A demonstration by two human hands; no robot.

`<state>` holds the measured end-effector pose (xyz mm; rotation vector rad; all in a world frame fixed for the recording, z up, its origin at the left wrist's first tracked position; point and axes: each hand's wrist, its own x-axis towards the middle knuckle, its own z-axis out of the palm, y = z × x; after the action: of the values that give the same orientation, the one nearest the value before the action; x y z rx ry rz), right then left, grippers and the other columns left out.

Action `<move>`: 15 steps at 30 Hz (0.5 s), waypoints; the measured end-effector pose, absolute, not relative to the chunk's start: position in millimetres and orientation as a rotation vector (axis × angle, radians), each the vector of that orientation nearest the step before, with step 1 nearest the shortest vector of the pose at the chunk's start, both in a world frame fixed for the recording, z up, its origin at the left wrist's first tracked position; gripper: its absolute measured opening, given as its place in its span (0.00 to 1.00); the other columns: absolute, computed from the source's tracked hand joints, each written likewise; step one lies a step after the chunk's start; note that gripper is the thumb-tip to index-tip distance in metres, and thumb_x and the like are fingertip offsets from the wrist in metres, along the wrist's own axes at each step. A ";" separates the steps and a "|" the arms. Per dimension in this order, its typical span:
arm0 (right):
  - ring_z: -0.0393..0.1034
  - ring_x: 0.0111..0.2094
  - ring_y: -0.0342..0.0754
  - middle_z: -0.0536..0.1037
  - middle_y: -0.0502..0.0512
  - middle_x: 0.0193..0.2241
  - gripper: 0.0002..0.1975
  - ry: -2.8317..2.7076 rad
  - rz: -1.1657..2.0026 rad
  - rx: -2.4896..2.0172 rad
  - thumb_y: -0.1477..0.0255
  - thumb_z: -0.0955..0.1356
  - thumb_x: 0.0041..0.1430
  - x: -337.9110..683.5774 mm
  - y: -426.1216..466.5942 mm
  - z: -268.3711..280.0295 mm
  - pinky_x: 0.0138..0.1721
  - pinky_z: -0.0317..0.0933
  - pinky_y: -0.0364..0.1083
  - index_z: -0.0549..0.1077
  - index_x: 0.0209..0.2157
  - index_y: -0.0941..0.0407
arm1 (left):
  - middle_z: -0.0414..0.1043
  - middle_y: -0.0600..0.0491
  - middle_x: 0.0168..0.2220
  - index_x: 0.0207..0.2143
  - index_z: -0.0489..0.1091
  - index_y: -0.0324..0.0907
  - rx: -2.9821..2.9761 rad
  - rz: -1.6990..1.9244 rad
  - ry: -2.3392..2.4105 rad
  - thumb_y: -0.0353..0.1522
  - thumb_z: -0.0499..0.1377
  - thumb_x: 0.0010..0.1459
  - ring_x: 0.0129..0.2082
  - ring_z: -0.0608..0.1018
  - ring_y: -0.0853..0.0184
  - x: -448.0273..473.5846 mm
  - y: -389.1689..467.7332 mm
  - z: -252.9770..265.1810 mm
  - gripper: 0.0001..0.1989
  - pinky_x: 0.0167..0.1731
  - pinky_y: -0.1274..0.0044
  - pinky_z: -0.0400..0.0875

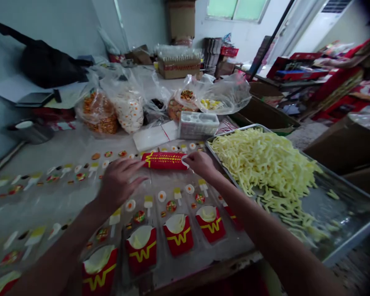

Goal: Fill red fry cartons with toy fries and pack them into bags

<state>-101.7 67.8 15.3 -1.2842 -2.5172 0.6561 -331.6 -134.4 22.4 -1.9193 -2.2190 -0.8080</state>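
A stack of red fry cartons (165, 160) with yellow zigzag marks lies on its side on the table. My right hand (202, 164) is closed, its fingertips pinching the stack's right end. At the other end my left hand (120, 181) is open, fingers stretched out; its fingertips reach the left edge of the stack, and I cannot tell if they touch. Below the hands, several flat red cartons with a yellow W, such as this fry carton (178, 236), lie in clear plastic moulds with pale pieces inside. Small food-shaped pieces, including a fried egg (162, 196) and a pizza (171, 206), lie above them.
To the right, a metal tray (354, 242) bears a heap of pale yellow fry-like strips (265, 158). Behind are plastic bags of small pieces (128, 109), a clear plastic container (199, 124) and a black bag (49, 61). Another person's arm (342, 61) shows at far right.
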 end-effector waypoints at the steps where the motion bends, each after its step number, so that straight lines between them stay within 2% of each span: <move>1: 0.60 0.23 0.42 0.73 0.52 0.20 0.18 -2.522 0.712 -1.315 0.63 0.66 0.60 -111.1 72.7 11.7 0.26 0.44 0.45 0.80 0.25 0.60 | 0.74 0.47 0.55 0.56 0.72 0.46 -2.053 -0.681 -2.121 0.48 0.68 0.52 0.56 0.72 0.50 -321.5 -93.6 16.8 0.31 0.60 0.57 0.64; 2: 0.60 0.23 0.42 0.71 0.51 0.19 0.17 -2.518 0.763 -1.333 0.63 0.66 0.59 -117.9 76.9 8.3 0.26 0.44 0.45 0.81 0.26 0.60 | 0.72 0.42 0.57 0.58 0.70 0.42 -2.136 -0.582 -2.067 0.49 0.70 0.47 0.57 0.71 0.47 -310.6 -56.7 12.6 0.38 0.59 0.57 0.64; 3: 0.59 0.23 0.41 0.70 0.50 0.19 0.17 -2.511 0.799 -1.341 0.64 0.66 0.59 -122.1 80.3 5.3 0.26 0.44 0.44 0.81 0.27 0.61 | 0.70 0.39 0.58 0.59 0.69 0.40 -2.218 -0.484 -2.044 0.49 0.70 0.46 0.57 0.70 0.46 -300.0 -25.1 9.8 0.41 0.59 0.57 0.65; 7: 0.60 0.24 0.40 0.71 0.49 0.22 0.15 -2.452 0.873 -1.399 0.67 0.65 0.59 -122.2 82.4 -0.6 0.25 0.46 0.42 0.81 0.31 0.61 | 0.73 0.42 0.53 0.52 0.73 0.42 -2.560 -0.252 -1.996 0.47 0.66 0.49 0.54 0.73 0.50 -277.3 39.9 5.7 0.30 0.55 0.62 0.67; 10: 0.62 0.26 0.41 0.74 0.49 0.25 0.15 -2.387 0.869 -1.445 0.65 0.65 0.59 -111.8 79.3 3.8 0.26 0.47 0.43 0.80 0.34 0.58 | 0.73 0.45 0.50 0.53 0.70 0.42 -2.702 -0.312 -1.914 0.48 0.66 0.48 0.49 0.75 0.54 -286.5 43.6 2.4 0.32 0.52 0.66 0.69; 13: 0.66 0.30 0.45 0.78 0.51 0.30 0.16 -2.369 0.719 -1.405 0.63 0.62 0.61 -92.1 75.7 16.1 0.29 0.50 0.44 0.79 0.35 0.55 | 0.73 0.47 0.52 0.56 0.67 0.46 -2.606 -0.387 -1.935 0.47 0.65 0.49 0.49 0.75 0.53 -299.0 41.9 -1.9 0.33 0.53 0.64 0.70; 15: 0.68 0.35 0.48 0.80 0.53 0.34 0.15 -2.379 0.485 -1.389 0.63 0.63 0.62 -76.5 66.3 27.9 0.35 0.55 0.46 0.78 0.33 0.54 | 0.71 0.53 0.58 0.56 0.66 0.53 -2.521 -0.552 -2.016 0.51 0.67 0.45 0.56 0.73 0.51 -293.5 39.6 -1.0 0.36 0.58 0.61 0.67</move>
<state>-76.5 66.3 27.9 -1.3889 -2.3788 0.4847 -293.5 39.6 -1.0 -2.5211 -2.0160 -0.5518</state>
